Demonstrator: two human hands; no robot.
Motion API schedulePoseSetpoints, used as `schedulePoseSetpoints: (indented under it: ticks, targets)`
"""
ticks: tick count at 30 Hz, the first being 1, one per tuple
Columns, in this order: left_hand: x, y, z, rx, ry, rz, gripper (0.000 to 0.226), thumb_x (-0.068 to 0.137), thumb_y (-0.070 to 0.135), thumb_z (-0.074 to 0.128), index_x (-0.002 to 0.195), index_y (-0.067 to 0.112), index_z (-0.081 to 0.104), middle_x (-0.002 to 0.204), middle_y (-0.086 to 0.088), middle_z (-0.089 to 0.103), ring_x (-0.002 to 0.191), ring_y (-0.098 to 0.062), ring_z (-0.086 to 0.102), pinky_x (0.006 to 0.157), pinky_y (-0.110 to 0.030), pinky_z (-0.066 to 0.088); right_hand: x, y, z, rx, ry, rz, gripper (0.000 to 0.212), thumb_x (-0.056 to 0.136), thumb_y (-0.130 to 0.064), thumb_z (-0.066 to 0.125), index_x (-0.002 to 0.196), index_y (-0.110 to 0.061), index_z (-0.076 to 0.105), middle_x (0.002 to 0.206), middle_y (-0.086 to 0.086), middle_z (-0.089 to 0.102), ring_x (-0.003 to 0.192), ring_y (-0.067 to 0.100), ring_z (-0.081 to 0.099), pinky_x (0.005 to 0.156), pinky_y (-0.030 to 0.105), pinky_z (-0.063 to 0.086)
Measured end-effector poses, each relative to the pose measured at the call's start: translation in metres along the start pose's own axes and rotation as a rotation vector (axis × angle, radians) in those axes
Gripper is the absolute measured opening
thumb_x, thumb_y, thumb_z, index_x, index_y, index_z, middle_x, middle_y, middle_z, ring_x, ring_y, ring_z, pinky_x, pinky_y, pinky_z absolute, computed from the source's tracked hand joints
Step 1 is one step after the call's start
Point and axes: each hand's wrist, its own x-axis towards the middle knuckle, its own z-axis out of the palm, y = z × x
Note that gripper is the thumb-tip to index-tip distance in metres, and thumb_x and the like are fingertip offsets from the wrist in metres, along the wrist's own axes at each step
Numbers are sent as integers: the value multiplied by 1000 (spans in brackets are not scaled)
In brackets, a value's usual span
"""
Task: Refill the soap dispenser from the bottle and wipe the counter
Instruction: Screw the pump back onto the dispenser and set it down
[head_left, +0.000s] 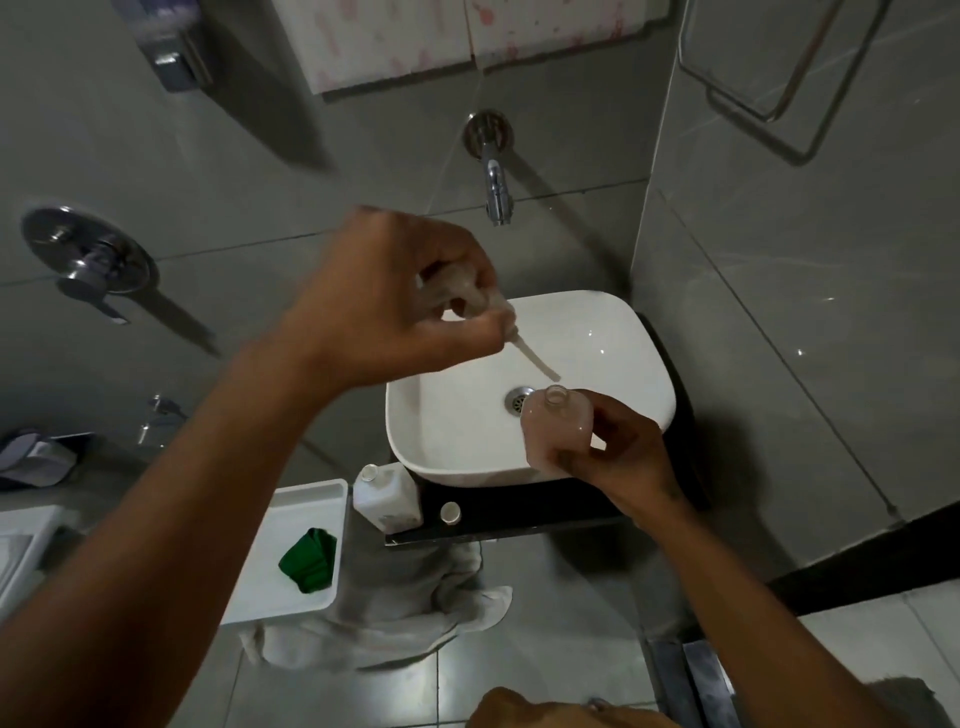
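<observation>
The left hand (395, 312) pinches the pump (467, 301), its tube dangling over the sink (613, 332). The right hand (618, 457) grips the open dispenser (556, 431). The refill bottle (387, 496) stands uncapped at the counter (519, 514) edge; an elbow might topple it.

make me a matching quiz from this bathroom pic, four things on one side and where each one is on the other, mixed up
Things:
1. pump head
2. dispenser bottle
3. refill bottle
4. green cloth

Places:
A. in the white tray
B. standing uncapped on the black counter, left of the basin
C. in the left hand, tube pointing down over the basin
D. in the right hand, neck open

Pairs: 1-C, 2-D, 3-B, 4-A
</observation>
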Motion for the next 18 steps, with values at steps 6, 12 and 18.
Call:
schedulePoseSetpoints:
  ticks: [6,12,18]
  targets:
    - [11,7,3,128,-113,37,25,81,33,81,89,9,78,80,-4,75,65,-22,69,64,-41,58,2,-2,-5,13,19,-3,62,60,-2,93,102,-43,73,110,-16,77,107,7,72,78,21,59]
    - [16,13,7,140,-96,39,28,80,35,81,88,9,77,78,-6,74,66,-25,69,66,-42,57,1,-2,-5,10,29,-16,66,61,-1,93,100,-50,73,108,-19,76,106,6,71,77,21,60]
    - [19,18,9,169,-94,70,25,81,31,81,86,7,76,76,-6,73,64,-23,68,63,-34,56,-1,-7,-1,1,24,-4,65,57,-10,93,98,-56,72,106,-25,75,103,0,70,74,19,59]
